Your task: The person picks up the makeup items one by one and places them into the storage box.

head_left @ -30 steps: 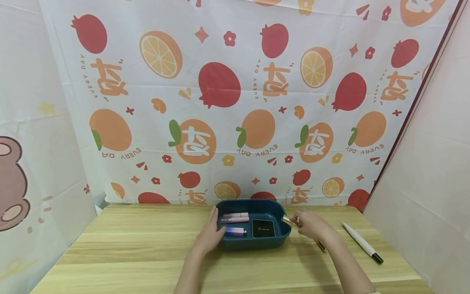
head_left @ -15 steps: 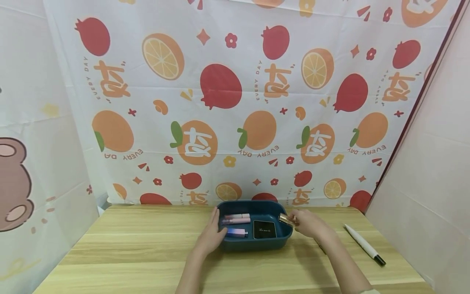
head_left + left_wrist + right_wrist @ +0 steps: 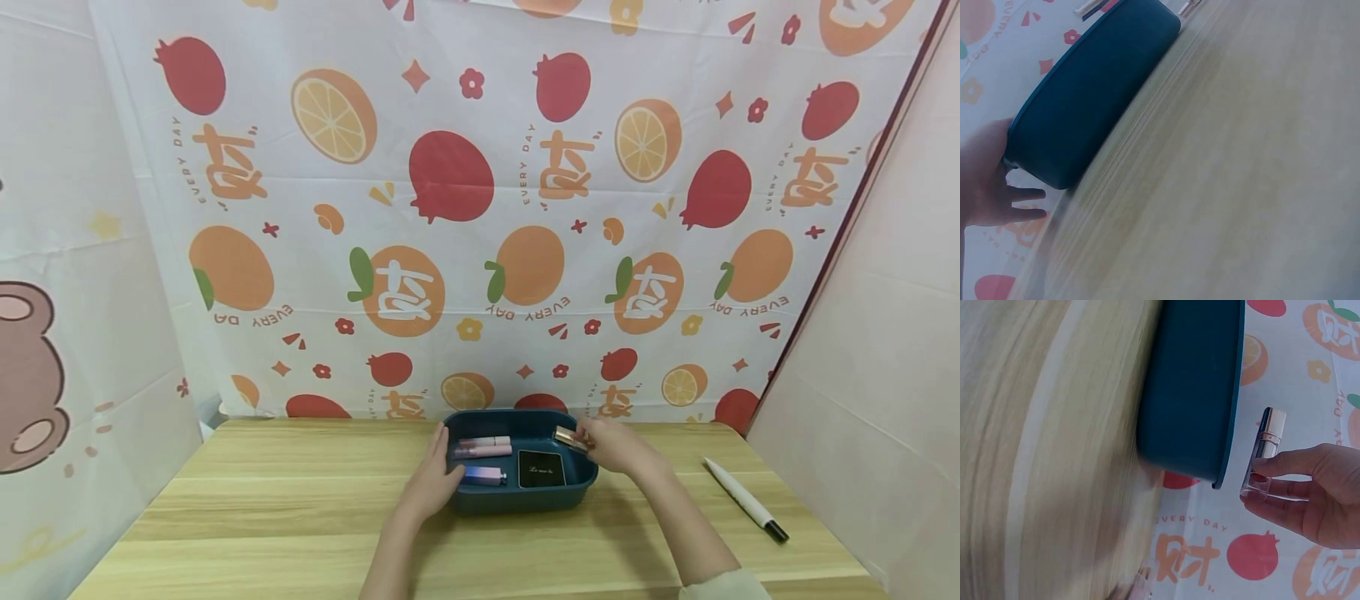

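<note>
In the head view a dark blue box [image 3: 517, 500] stands on the table against the backdrop. My left hand [image 3: 427, 483] holds its left end, thumb over the rim and other fingers outside; in the left wrist view two fingers of the left hand [image 3: 997, 181] stretch out straight past the box. A clear lipstick tube with a gold cap [image 3: 1266, 447] is pinched between thumb and fingers of my right hand [image 3: 618, 450], above the box's right end. Inside the box lie two pink tubes [image 3: 483, 451], a blue-purple tube [image 3: 482, 475] and a black square compact [image 3: 542, 469].
A white marker-shaped pen [image 3: 745, 500] with a black end lies on the wooden table [image 3: 285, 508] at the right. Another clear and gold item [image 3: 1138, 587] shows at the right wrist view's bottom edge. A fruit-print curtain [image 3: 450, 250] hangs behind the box.
My right hand has moved left with the lipstick tube, from the box's right rim to above its inside. The gold item on the table is now hidden behind the right forearm. The left hand stays put.
</note>
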A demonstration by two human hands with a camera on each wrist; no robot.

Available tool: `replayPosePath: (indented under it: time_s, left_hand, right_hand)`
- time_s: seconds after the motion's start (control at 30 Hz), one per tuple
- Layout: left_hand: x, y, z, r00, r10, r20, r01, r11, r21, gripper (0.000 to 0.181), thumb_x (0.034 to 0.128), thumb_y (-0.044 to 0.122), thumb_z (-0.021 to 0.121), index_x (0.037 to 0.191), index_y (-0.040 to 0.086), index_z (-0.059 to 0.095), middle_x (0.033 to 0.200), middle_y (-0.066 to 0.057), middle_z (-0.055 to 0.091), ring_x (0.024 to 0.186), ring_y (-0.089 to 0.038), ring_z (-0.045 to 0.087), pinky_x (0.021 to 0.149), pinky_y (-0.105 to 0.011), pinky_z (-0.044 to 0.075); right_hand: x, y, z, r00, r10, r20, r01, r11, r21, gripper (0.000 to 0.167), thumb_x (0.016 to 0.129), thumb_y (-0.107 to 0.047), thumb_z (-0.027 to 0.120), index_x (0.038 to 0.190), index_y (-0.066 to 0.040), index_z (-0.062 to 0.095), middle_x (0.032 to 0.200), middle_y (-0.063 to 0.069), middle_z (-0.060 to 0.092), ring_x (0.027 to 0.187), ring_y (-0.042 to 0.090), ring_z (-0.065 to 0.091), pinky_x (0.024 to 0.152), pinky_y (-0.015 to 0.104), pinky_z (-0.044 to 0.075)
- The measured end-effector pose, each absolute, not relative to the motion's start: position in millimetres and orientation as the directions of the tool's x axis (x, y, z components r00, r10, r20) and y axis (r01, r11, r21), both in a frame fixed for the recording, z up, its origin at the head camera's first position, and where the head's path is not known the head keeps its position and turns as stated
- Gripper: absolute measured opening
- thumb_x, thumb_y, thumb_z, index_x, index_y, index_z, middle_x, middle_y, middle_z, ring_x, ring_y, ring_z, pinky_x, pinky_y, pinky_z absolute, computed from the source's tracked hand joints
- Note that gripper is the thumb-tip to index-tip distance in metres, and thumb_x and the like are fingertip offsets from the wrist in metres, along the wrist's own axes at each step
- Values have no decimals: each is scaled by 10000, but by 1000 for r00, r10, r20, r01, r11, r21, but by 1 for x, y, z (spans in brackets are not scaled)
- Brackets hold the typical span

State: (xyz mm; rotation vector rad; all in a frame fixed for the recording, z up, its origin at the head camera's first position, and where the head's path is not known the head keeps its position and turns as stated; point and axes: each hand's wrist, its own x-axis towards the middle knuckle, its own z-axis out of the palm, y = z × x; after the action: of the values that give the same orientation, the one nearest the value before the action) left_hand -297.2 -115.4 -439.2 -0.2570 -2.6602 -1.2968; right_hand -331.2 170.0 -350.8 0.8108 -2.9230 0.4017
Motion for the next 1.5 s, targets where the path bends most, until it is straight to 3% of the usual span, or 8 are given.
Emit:
replayPosePath:
  time_s: [0.37,0.97,1.5]
  left_hand:
    - [-296,-115,-439,-973,77,220,220,607,763,670,912,165,513,1430,-67,159,1500,-197,83,1324,-386,181,1024,-539,204]
    - [-297,-115,-437,-966,88,243,246,610,753,665,903,154,516,1418,-91,172,1491,-216,100,1315,-397,195,1025,-530,211]
    - [-296,-116,-436,-970,89,227,234,602,763,666,908,156,506,1423,-85,159,1497,-206,83,1317,-393,192,1026,-531,208]
  right_hand:
    - [-347,148,-355,-810,-557,186,-584,798,-151,146,791,38,631,816,-96,579,728,-22,505,650,148,441,621,315,431]
    - [-361,136,-361,-856,-498,137,-516,830,-212,149,811,39,611,896,-82,622,832,57,588,710,170,491,731,351,486]
    - [-372,123,-371,-860,-495,124,-509,851,-127,194,792,61,602,891,-104,621,808,-2,555,676,149,447,641,305,446]
